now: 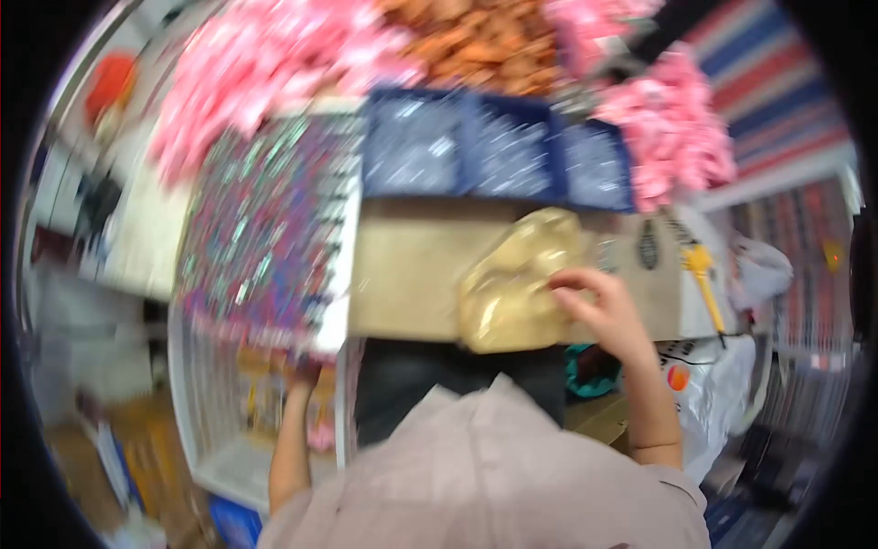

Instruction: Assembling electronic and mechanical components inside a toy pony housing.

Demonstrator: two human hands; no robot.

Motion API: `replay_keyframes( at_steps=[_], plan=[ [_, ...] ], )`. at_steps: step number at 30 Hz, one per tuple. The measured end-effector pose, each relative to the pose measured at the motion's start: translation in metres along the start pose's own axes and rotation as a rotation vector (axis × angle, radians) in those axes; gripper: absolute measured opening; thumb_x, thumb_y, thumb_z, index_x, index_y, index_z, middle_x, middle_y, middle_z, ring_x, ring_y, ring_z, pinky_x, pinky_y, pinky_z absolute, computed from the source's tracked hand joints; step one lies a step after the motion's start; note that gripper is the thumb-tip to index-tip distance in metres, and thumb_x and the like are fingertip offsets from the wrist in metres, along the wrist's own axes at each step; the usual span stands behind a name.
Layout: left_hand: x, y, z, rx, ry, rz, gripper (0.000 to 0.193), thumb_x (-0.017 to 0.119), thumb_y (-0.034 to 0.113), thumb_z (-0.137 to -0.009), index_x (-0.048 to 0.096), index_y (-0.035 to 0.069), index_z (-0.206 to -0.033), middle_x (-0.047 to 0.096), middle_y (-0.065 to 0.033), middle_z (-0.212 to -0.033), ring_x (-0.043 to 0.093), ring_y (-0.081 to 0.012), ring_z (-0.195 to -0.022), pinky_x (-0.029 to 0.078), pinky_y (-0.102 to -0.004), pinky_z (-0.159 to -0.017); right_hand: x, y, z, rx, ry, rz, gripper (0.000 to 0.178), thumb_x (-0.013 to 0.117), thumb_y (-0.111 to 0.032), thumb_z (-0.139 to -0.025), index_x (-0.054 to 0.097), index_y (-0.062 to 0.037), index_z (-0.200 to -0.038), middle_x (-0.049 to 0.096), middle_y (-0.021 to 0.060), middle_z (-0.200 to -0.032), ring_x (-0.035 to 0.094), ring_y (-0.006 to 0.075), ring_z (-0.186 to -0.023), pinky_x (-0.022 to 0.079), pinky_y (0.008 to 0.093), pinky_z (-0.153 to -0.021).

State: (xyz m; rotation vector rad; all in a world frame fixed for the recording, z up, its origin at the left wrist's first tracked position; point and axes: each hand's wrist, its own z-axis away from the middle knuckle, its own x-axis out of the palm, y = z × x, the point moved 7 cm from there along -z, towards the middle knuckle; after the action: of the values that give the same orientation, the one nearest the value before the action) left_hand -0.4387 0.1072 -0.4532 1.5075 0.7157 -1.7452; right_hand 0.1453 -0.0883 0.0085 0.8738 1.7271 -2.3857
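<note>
My right hand is over the right side of a shiny gold, rounded flat piece, with thumb and finger curled close together. Whether they grip its edge or something tiny is too blurred to make out. The gold piece lies on a tan board in front of my lap. My left hand is low at the front edge of a white tray covered in rows of glittering purple and green pieces. Its fingers are dark, smeared and partly hidden there.
Three blue bins of small clear pieces line the board's back. Beyond are pink heaps and an orange-brown heap. A yellow tool lies right, near a white plastic bag. A white crate stands below the tray.
</note>
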Motion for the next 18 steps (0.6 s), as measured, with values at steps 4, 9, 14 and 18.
replay_keyframes(
  at_steps=[4, 9, 14, 18],
  plan=[
    [-0.222, 0.206, -0.059, 0.333, -0.719, 0.084, 0.038, 0.056, 0.043, -0.088, 0.066, 0.007, -0.093, 0.067, -0.0176, -0.089, 0.064, -0.0334, -0.085, 0.050, -0.0442, -0.075, -0.080, 0.023, -0.012, -0.018, 0.358, 0.069, 0.019, 0.061, -0.013, -0.088, 0.066, 0.0022, -0.097, 0.067, 0.0055, -0.086, 0.061, 0.0114, -0.077, 0.049, 0.0257, -0.069],
    [-0.450, 0.307, -0.052, 0.721, -1.310, 0.748, 0.026, 0.062, 0.030, -0.089, 0.067, 0.007, -0.101, 0.069, -0.0100, -0.093, 0.067, -0.0235, -0.083, 0.052, -0.0347, -0.073, -0.171, 0.020, -0.178, -0.162, 0.465, 0.569, 0.022, 0.059, -0.017, -0.082, 0.067, 0.0022, -0.089, 0.067, 0.0191, -0.084, 0.065, 0.0292, -0.078, 0.050, 0.0389, -0.072],
    [-0.527, 0.366, -0.175, 0.701, -0.614, 0.644, 0.018, 0.064, 0.014, -0.084, 0.067, 0.002, -0.097, 0.069, -0.0122, -0.091, 0.067, -0.0218, -0.084, 0.052, -0.0314, -0.074, -0.257, 0.100, -0.292, -0.043, 0.532, 0.918, 0.025, 0.054, -0.015, -0.081, 0.068, -0.0043, -0.100, 0.066, 0.0240, -0.093, 0.066, 0.0374, -0.082, 0.052, 0.0482, -0.071],
    [-0.547, 0.401, -0.284, 0.801, 0.046, 0.302, 0.017, 0.063, 0.015, -0.082, 0.067, 0.003, -0.094, 0.067, -0.0146, -0.086, 0.066, -0.0292, -0.081, 0.052, -0.0375, -0.075, -0.252, 0.137, -0.301, -0.022, 0.355, 0.638, 0.028, 0.058, -0.027, -0.082, 0.068, -0.0031, -0.091, 0.067, 0.0240, -0.085, 0.067, 0.0372, -0.081, 0.051, 0.0463, -0.071]
  ],
)
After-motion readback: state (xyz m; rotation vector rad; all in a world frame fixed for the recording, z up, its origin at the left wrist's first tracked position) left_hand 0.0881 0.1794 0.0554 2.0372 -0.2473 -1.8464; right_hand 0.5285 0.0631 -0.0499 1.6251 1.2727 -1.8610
